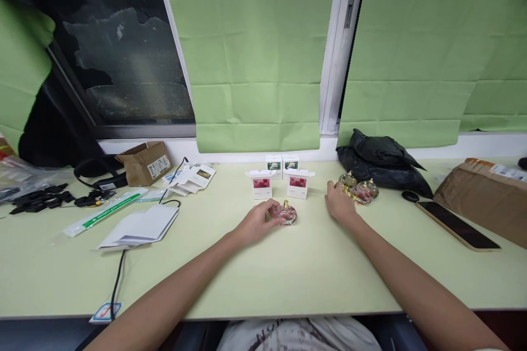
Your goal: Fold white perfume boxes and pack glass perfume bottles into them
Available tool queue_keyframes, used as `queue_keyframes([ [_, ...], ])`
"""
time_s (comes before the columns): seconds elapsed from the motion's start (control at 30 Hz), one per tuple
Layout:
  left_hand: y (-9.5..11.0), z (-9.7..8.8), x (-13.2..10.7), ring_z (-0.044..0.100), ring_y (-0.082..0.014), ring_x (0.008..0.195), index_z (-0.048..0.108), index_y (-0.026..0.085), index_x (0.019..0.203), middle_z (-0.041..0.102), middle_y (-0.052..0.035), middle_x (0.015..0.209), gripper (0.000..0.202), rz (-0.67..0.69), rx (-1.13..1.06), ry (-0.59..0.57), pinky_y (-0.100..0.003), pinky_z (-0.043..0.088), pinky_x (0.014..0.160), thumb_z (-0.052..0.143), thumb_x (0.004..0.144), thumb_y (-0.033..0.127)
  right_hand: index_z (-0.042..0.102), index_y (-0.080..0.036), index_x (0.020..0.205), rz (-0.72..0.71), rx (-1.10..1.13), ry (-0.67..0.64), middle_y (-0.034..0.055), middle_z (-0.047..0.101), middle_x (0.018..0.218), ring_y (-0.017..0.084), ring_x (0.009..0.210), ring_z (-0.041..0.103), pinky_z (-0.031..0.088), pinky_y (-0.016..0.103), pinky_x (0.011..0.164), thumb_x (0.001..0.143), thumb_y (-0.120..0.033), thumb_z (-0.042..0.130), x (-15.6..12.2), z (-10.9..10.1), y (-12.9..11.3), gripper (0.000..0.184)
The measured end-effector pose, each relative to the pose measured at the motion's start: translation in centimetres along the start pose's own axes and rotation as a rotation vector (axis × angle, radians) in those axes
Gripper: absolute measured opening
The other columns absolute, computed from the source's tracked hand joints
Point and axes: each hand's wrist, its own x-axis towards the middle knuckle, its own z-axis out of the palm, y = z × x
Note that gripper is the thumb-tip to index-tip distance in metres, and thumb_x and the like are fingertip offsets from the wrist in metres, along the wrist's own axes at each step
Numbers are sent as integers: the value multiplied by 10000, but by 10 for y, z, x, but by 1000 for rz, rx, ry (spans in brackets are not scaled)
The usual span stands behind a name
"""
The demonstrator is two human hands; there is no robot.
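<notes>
My left hand (pixel 258 223) has its thumb and fingers around a round glass perfume bottle (pixel 288 214) with a gold cap and pink petals inside; the bottle stands upright on the table. Further right, my right hand (pixel 340 203) rests beside a cluster of similar bottles, among them a pink one (pixel 362 193) and a yellowish one (pixel 348 179). Its thumb and forefinger look apart, though the other fingers are partly hidden. Behind the held bottle stand two white boxes with pink pictures, a left box (pixel 262 186) and a right box (pixel 297 186), their top flaps raised.
Two white boxes (pixel 274 165) with green pictures stand further back. Black plastic bags (pixel 381 162), a phone (pixel 457 225) and a brown parcel (pixel 486 197) lie right. At left are white papers (pixel 142 225), a cardboard box (pixel 148 164), flattened cartons (pixel 193 178) and a black cable (pixel 117 279).
</notes>
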Motion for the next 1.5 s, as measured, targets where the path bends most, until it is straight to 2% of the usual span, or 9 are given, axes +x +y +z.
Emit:
queue_keyframes([
  [0.17,1,0,0,637,-210,926,656,250,1167,715,-18,1031,357,-4,2,-3,-304,470,803,698,917,501,475,-139,1293,-77,-6,1,198,540,1229,283,985,686,494,367,780,1049,-147,379,-7,-5,-8,263],
  [0.4,0,1,-1,635,-210,897,662,241,1166,722,-30,1045,374,-5,-3,3,-311,478,795,710,906,505,496,-194,1205,-248,121,-3,127,588,1175,248,951,681,434,306,703,1066,-197,413,-34,-10,-37,162],
  [0.5,0,1,-1,632,-206,883,664,239,1176,726,-35,1052,383,11,-3,11,-310,480,790,715,904,503,519,-211,1180,-355,196,65,102,613,1167,235,936,677,431,293,678,1058,-213,455,-47,-13,-50,138],
  [0.63,-1,0,-1,631,-194,850,665,241,1181,731,-32,1059,373,17,-7,3,-307,482,784,709,913,496,554,-248,1231,-486,357,232,80,620,1210,224,977,671,478,286,697,1071,-250,456,-58,-22,-59,188],
  [0.77,-1,0,-1,628,-185,831,659,242,1181,734,-28,1071,369,18,-16,-6,-300,482,772,708,915,492,577,-265,1305,-607,634,347,75,631,1213,191,909,677,529,297,776,1079,-286,459,-62,-31,-61,256],
  [0.87,0,0,-1,628,-183,826,659,234,1183,735,-34,1072,373,28,-22,-6,-300,484,771,700,920,495,593,-265,1307,-652,817,393,77,641,1198,171,830,665,535,297,771,1082,-294,459,-65,-32,-63,264],
  [1.0,1,0,-1,626,-191,833,660,227,1184,733,-42,1065,390,32,-22,-9,-308,490,766,695,916,509,584,-262,1305,-682,934,406,79,654,1176,175,830,652,527,300,739,1080,-303,475,-66,-29,-68,254],
  [1.2,6,-1,-1,620,-195,829,663,227,1168,730,-47,1055,414,24,-38,-17,-312,493,745,684,909,549,605,-258,1195,-728,925,374,70,682,1122,181,792,624,504,311,681,1076,-317,481,-66,-24,-71,182],
  [1.5,11,-2,-3,592,-171,760,670,227,1154,719,-21,967,393,32,-30,-21,-288,461,707,677,923,546,617,-267,1200,-748,878,307,69,671,1144,205,955,644,528,316,779,1083,-301,465,-69,-26,-71,195],
])
